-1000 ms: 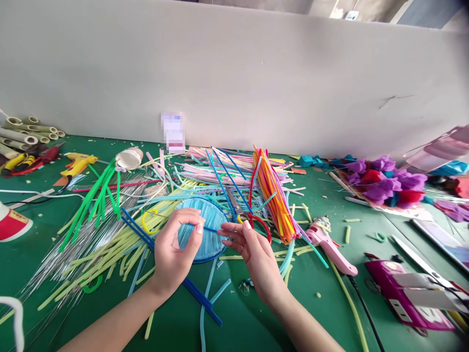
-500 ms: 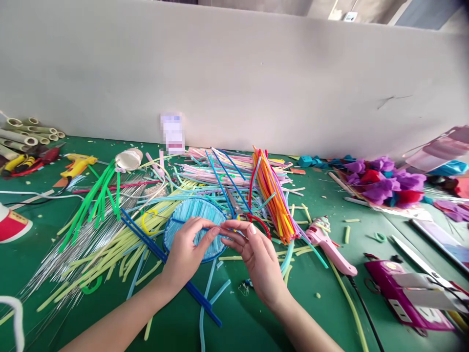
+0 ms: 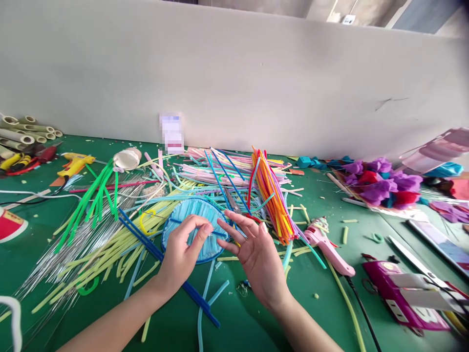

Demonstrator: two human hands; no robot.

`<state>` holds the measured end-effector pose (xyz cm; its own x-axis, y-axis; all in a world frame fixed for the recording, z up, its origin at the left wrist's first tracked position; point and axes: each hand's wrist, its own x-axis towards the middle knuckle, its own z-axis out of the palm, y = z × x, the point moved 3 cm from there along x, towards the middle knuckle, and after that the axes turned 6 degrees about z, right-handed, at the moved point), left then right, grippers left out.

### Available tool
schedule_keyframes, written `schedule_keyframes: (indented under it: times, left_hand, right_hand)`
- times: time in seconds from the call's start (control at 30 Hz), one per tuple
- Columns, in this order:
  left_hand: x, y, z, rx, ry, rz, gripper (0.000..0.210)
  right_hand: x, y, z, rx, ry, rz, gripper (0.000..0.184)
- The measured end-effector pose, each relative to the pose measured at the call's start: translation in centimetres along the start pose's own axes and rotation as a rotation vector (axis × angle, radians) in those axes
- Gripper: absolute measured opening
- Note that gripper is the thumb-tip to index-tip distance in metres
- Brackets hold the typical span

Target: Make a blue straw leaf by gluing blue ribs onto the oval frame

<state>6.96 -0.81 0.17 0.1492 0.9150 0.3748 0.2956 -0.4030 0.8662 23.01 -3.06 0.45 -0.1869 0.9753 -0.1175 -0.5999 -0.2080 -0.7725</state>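
Observation:
My left hand (image 3: 186, 244) is in a thumb-and-finger pinch above a round light-blue disc (image 3: 183, 208) with a dark blue rim. A short dark blue pipe cleaner (image 3: 219, 234) shows at its fingertips; the hand covers its middle. My right hand (image 3: 258, 256) is open beside the disc, fingers spread and holding nothing. Long dark blue pipe cleaners (image 3: 201, 299) pass under my left wrist, near light-blue ones (image 3: 205, 288). Behind the right fingers stand scissors (image 3: 231, 199), partly covered, and a bundle of orange pipe cleaners (image 3: 273, 200).
Thin metal wires (image 3: 47, 274) and yellow-green pipe cleaners (image 3: 98, 256) spread to the left. A yellow glue gun (image 3: 75, 165) lies far left. On the right are a pink glue gun (image 3: 331, 252), a purple power strip (image 3: 399, 293), large scissors (image 3: 410, 254) and purple flowers (image 3: 381, 188).
My right hand has drawn away from the left fingertips and its fingers have spread. The left hand keeps its pinch, having shifted slightly. The view has moved a little.

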Motion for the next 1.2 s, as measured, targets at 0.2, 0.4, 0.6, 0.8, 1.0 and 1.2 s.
schedule_keyframes:
  times: [0.2,0.4,0.6,0.8,1.0,1.2]
  left_hand:
    - [-0.3,0.5,1.2,-0.127,-0.237,-0.069,0.02]
    - [-0.6,0.9,2.0,-0.085,-0.282,-0.037,0.011]
    - [-0.1,-0.2,0.7,-0.13,-0.135,-0.149,0.025]
    - [0.1,-0.2,-0.1,-0.174,-0.025,-0.127,0.036]
    - [0.5,-0.1,-0.7,-0.247,0.113,-0.124,0.045]
    - [0.5,-0.4,-0.7,-0.301,0.069,-0.108,0.05]
  right_hand:
    - [-0.5,-0.1,0.4,-0.036,-0.064,-0.018,0.048]
    - [-0.9,0.1,0.7,-0.067,-0.133,-0.004,0.051]
    - [-0.5,-0.1,0.4,-0.046,-0.097,-0.018,0.049]
    - [-0.4,-0.6,0.3,-0.07,0.009,-0.04,0.048]
    - [0.0,-1.3,-0.3,0.052,0.072,0.012,0.046]
    - [0.1,-1.0,0.1,0.302,-0.096,0.251,0.051]
